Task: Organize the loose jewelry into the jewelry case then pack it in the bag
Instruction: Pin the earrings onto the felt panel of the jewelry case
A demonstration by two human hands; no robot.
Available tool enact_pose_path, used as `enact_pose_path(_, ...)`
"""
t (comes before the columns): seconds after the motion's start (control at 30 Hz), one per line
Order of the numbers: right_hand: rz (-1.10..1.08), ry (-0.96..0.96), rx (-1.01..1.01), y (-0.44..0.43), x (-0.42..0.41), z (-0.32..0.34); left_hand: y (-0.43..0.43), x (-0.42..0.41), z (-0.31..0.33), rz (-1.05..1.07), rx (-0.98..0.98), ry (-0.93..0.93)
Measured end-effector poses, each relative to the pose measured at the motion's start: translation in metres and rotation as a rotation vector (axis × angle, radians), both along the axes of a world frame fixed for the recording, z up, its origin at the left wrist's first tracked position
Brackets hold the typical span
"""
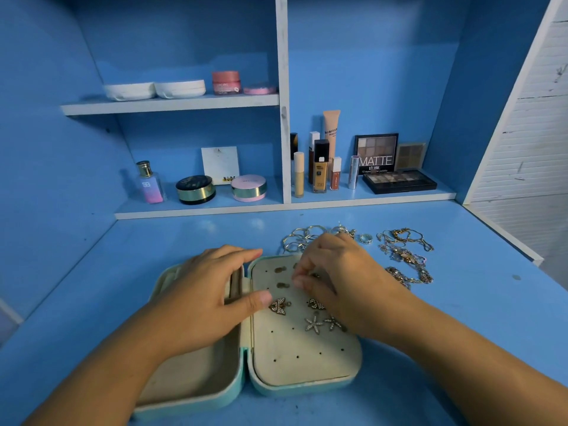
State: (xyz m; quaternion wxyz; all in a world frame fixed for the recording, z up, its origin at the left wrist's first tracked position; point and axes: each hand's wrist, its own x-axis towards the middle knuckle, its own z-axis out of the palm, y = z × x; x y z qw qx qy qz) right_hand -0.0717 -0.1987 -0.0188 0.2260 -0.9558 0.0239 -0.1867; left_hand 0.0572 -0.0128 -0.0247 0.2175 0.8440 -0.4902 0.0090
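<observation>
A mint jewelry case (302, 388) lies open on the blue desk, its cream earring panel on the right half. Butterfly earrings (279, 306) and star earrings (313, 324) sit on that panel. My left hand (209, 290) rests flat across the case's left half and hinge, its thumb touching the panel beside a butterfly earring. My right hand (335, 278) hovers over the panel's upper right, fingertips pinching a small earring that is mostly hidden. Loose hoop earrings (299, 238), a ring (365, 238) and tangled gold chains (405, 256) lie behind and to the right. No bag is in view.
Shelves at the back hold a perfume bottle (149, 182), powder compacts (195, 189), foundation bottles (320, 167) and eyeshadow palettes (399, 180). A white slatted wall (528, 133) stands on the right. The desk edge drops off at the far right.
</observation>
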Motion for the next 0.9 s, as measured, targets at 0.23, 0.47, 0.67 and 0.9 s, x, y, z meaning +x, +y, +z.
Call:
enact_pose_path(0.23,0.033,0.045,-0.067,0.009,-0.002,-0.002,-0.001,0.000,-0.001,-0.064,-0.112,0.056)
enact_pose_path(0.47,0.029,0.055,-0.070,0.009,-0.002,-0.001,-0.002,-0.002,-0.001,-0.085,-0.083,0.026)
enact_pose_path(0.67,0.014,0.115,-0.077,0.004,-0.004,0.003,-0.001,-0.002,-0.002,-0.098,-0.084,0.029)
enact_pose_path(0.9,0.106,0.163,-0.015,-0.003,-0.009,0.006,-0.002,-0.011,0.006,-0.117,-0.132,0.077)
